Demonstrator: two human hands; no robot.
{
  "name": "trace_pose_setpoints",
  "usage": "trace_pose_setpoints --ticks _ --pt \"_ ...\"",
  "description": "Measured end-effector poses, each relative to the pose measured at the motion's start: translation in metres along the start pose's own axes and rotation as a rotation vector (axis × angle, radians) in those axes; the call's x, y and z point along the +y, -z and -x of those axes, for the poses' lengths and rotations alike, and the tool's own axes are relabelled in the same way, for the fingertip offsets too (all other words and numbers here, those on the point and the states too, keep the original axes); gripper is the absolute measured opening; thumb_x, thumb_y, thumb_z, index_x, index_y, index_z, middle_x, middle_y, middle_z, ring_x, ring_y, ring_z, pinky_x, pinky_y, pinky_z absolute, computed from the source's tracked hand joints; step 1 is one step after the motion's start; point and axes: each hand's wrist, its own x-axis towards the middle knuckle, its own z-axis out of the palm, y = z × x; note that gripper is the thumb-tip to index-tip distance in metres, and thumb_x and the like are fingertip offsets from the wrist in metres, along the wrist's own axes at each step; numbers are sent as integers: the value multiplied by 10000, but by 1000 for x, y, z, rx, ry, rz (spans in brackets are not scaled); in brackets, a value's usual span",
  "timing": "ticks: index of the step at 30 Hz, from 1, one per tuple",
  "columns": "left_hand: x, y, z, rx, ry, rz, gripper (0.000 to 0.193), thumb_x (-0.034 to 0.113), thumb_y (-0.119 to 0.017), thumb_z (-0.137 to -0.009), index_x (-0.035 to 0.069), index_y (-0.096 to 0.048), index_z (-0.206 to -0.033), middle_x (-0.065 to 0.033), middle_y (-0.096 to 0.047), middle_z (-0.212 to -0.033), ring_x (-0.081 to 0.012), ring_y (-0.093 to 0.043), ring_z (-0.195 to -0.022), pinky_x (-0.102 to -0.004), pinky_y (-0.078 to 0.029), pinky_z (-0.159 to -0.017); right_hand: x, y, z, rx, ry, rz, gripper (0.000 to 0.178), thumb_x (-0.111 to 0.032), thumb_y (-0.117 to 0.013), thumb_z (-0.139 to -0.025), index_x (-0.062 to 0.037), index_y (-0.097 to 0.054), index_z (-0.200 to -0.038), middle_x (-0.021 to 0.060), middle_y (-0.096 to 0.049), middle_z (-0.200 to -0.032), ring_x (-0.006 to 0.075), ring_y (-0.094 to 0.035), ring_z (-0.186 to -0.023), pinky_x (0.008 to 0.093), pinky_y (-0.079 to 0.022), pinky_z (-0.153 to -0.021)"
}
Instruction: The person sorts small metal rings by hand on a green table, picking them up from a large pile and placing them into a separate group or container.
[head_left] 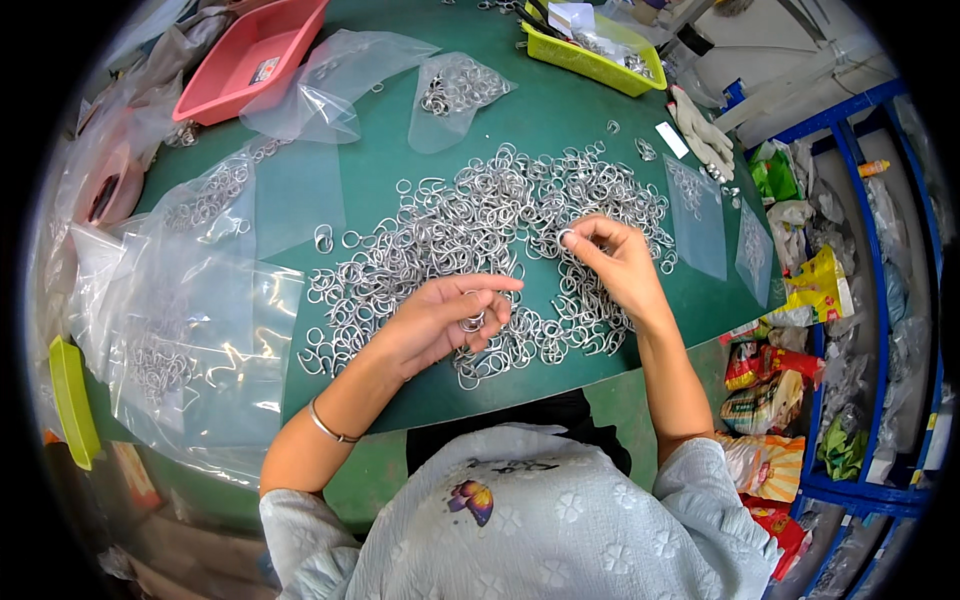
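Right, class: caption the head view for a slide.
Left hand and right hand hold metal rings over a loose pile of rings on a green table.

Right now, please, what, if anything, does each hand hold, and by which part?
Right hand pinches a metal ring by one side; left hand holds another ring, part unclear.

The left hand (432, 322) partly hides its metal rings (473, 325).

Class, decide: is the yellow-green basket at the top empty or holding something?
Holding something: shiny metal pieces show inside the basket.
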Motion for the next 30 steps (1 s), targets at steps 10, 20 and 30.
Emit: trace_pose_setpoints --ticks 10,20,30 --pt "-3 2 0 -87 -56 -80 359 226 -551 -958 -9 -555 -1230 -45 -590 -936 -99 -549 -810 -261 -484 -688 -15 -27 22 -318 -192 -485 169 -183 -636 -908 -17 -664 -887 20 -650 -863 77 -560 -798 240 -433 -756" --pt "-5 9 0 -135 61 80 282 270 -483 -991 13 -598 -1009 -72 -602 -828 -111 -558 -645 -226 -451 -514 -38 -25 9 -91 260 163 143 -86 -694 -788 -11 -659 -906 109 -638 -964 269 -591 -941 355 -449 -858" --pt "-5 0 -1 -76 36 -5 194 74 -602 -848 0 -604 -1027 -68 -581 -872 -101 -505 -652 -212 -370 -473 4 6 -21 -64 377 779 132 -27 -675 -756 0 -618 -872 110 -589 -866 309 -559 -880 388 -449 -795"
